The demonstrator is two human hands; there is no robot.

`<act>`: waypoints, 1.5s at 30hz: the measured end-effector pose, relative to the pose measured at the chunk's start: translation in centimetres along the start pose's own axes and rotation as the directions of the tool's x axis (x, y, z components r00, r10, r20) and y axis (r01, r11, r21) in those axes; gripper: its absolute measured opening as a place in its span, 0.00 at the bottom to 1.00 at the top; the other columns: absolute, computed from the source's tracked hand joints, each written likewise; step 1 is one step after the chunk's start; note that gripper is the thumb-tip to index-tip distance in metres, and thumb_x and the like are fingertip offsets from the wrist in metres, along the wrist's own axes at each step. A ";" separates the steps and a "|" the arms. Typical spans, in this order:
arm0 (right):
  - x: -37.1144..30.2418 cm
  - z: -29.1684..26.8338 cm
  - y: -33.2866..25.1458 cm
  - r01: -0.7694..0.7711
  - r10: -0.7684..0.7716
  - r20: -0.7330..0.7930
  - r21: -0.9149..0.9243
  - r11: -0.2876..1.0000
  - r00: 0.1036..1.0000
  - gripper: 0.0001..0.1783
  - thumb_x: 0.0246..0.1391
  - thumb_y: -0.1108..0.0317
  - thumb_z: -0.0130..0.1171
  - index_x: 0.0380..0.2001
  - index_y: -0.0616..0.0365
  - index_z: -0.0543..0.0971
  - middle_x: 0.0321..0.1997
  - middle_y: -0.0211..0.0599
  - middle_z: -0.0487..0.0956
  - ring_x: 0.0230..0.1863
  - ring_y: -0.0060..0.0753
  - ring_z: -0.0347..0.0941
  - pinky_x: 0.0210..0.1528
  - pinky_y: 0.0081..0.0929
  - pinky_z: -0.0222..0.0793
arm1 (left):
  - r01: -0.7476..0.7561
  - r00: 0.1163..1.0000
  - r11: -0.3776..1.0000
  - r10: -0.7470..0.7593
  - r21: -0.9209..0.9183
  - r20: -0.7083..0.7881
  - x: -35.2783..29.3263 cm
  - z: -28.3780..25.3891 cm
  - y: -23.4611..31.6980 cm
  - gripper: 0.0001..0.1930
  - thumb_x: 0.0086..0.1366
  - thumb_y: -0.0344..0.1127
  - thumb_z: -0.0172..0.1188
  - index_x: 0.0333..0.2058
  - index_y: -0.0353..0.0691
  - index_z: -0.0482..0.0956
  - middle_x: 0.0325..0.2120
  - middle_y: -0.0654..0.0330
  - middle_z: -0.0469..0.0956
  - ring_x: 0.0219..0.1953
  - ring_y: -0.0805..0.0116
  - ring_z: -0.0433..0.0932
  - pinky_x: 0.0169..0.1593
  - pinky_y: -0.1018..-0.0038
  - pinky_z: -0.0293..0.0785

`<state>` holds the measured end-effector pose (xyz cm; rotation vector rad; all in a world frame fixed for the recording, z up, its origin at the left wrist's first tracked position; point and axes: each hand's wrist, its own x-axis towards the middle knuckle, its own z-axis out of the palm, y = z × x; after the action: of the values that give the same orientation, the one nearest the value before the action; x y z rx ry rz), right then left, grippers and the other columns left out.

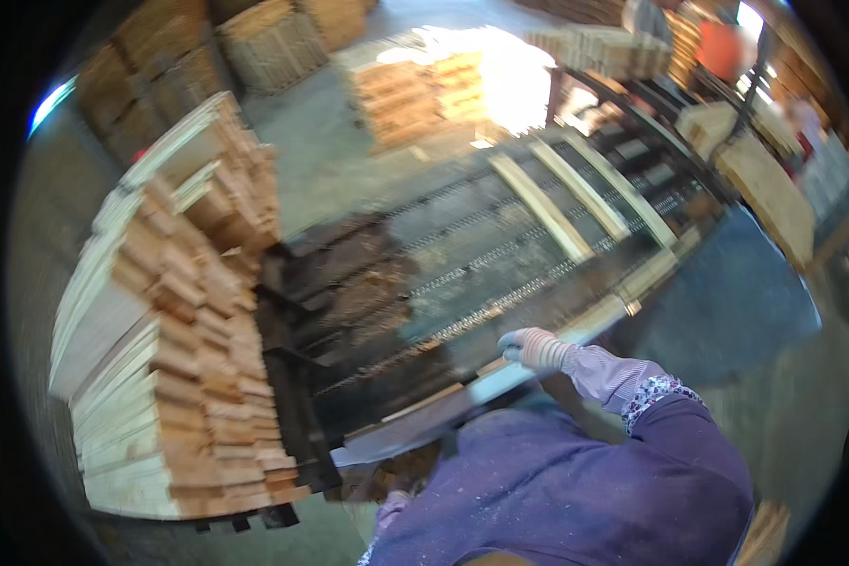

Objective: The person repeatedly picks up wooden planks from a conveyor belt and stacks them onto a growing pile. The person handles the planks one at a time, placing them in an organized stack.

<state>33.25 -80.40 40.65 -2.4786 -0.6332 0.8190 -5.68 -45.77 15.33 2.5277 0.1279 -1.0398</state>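
Observation:
My right hand (pixel 535 347), in a striped, grey-tipped glove, is over the pale front edge (pixel 500 380) of a long dark chain conveyor table (pixel 424 255). Motion smears its fingers, and no held thing shows. Low beside my purple-clothed body is my left hand (pixel 393 507), small and blurred, its fingers not readable. Across the far right part of the conveyor lie three pale boards, among them a wide plank (pixel 542 209). Another piece of wood (pixel 646 275) lies along the front edge, right of my right hand.
A tall stack of boards (pixel 174 349) stands at the conveyor's left end. Beyond are more lumber stacks (pixel 415 99) in glaring light. A blue-grey sheet (pixel 726 292) spreads at the right, near a thick board (pixel 764 193). Someone in red is blurred at the far right.

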 end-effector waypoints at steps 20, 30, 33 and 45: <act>10.2 -16.8 11.4 -0.497 0.406 -0.431 -0.120 0.859 0.806 0.49 0.53 0.40 0.69 0.74 0.40 0.61 0.74 0.50 0.63 0.76 0.54 0.58 0.74 0.52 0.57 | -0.163 0.922 0.955 0.058 -0.247 -0.384 11.4 -27.2 37.7 0.18 0.62 0.47 0.69 0.44 0.40 0.86 0.39 0.45 0.86 0.43 0.49 0.86 0.49 0.61 0.80; 10.0 -21.0 17.7 -0.177 0.179 -0.486 0.051 0.983 0.855 0.39 0.49 0.49 0.66 0.65 0.45 0.71 0.61 0.49 0.73 0.64 0.55 0.70 0.66 0.51 0.67 | -0.052 0.883 0.861 -0.197 -0.507 -0.425 14.9 -25.2 38.4 0.11 0.57 0.37 0.69 0.37 0.41 0.88 0.26 0.57 0.85 0.29 0.68 0.83 0.39 0.69 0.79; 9.8 -22.5 22.6 -0.264 0.146 -0.606 -0.110 0.958 0.782 0.36 0.53 0.49 0.63 0.64 0.45 0.71 0.63 0.48 0.71 0.64 0.54 0.69 0.66 0.54 0.64 | 0.003 0.883 0.860 -0.241 -0.510 -0.402 15.7 -25.8 40.0 0.10 0.56 0.37 0.69 0.36 0.41 0.88 0.25 0.58 0.84 0.28 0.68 0.82 0.37 0.69 0.79; 2.3 -28.4 27.4 -0.261 0.296 -0.478 0.139 0.955 0.827 0.45 0.47 0.48 0.71 0.68 0.43 0.69 0.60 0.51 0.77 0.64 0.56 0.72 0.65 0.54 0.67 | 0.029 0.879 0.860 -0.264 -0.509 -0.397 15.6 -27.1 45.6 0.10 0.57 0.37 0.73 0.36 0.40 0.88 0.31 0.56 0.87 0.33 0.66 0.84 0.43 0.69 0.79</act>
<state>60.64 -108.48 45.30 -2.5997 -0.0561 0.2566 33.89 -77.74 36.99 2.2486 0.6512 -0.3612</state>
